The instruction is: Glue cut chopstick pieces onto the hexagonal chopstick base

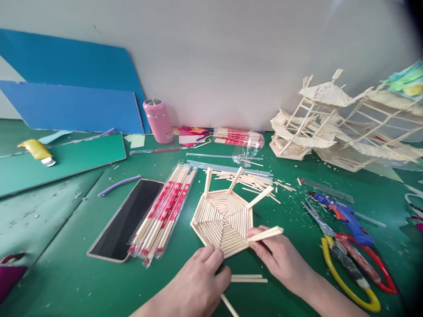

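Note:
A flat polygonal base (228,215) made of wooden sticks in a web-like pattern lies on the green table. Several stick posts stand up from its far corners, leaning outward. My left hand (203,284) is closed at the near-left edge of the base, its fingertips mostly hidden. From under that hand a single stick (229,305) juts toward me; whether the hand grips it I cannot tell. At the right corner, my right hand (276,255) pinches a pair of sticks (267,233) slanting outward. Two sticks (249,278) lie between my hands.
Wrapped chopsticks (165,211) and a phone (127,220) lie left. Scissors (346,255) and a blue glue gun (346,215) are at right. Loose sticks (246,179) lie behind the base. A pink bottle (158,121) and stick-built towers (304,119) stand at the back.

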A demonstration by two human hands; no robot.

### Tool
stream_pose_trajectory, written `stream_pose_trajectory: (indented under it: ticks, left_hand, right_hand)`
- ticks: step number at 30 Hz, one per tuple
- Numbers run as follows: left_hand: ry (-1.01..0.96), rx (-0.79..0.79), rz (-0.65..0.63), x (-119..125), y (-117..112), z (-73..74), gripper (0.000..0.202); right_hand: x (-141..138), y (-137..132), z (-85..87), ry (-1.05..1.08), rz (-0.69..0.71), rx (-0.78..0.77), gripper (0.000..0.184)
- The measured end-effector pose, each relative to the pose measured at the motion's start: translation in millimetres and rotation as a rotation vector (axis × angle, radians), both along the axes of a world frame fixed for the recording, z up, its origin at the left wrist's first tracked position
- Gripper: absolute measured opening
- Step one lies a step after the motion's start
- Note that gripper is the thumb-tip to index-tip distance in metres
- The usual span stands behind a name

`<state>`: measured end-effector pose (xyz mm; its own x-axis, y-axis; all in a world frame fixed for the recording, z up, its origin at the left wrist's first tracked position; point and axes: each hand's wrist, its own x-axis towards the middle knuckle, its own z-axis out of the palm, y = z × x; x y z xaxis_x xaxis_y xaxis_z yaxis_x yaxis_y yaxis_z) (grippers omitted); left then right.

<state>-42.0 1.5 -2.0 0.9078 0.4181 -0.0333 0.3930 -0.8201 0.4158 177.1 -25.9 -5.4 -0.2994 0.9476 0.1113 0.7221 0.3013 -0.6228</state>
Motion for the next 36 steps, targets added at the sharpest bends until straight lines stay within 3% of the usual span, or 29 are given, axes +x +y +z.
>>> stream_pose_trajectory:
  ticks: [4,8,12,19,23,25,30,36]
  left_hand:
    - [0.016,-0.032,0.016,-1,0,0.0,0.013]
    - [-0.03,-0.052,0.028,2,-2,3.3,0.011]
    - [-0.057,-0.068,0.049,12,-3,8.6,0.012]
    - [-0.012,0.077,0.131,38,-10,6.5,0.011]
    - [0.011,0.173,0.143,43,-18,0.5,0.015]
    - [0.031,0.201,0.145,42,-23,-2.1,0.016]
    - [0.095,0.23,0.157,35,-31,-4.4,0.015]
    - [0.093,0.324,0.115,24,-35,1.2,0.016]
  right_hand:
    - [2,-8,4.4,0.051,-0.091,-0.05,0.024]
    - [13,-18,4.1,0.06,-0.226,-0.009,0.015]
    - [29,-30,2.8,0.049,-0.369,0.024,0.029]
    - [59,-56,-3.3,-0.026,-0.498,0.113,0.036]
    - [58,-64,-11.8,-0.119,-0.455,0.21,0.013]
    - [48,-65,-13.0,-0.139,-0.376,0.213,0.022]
    - [17,-62,-4.0,-0.229,-0.063,0.032,0.018]
    - [4,-50,9.6,-0.713,0.081,0.005,0.026]
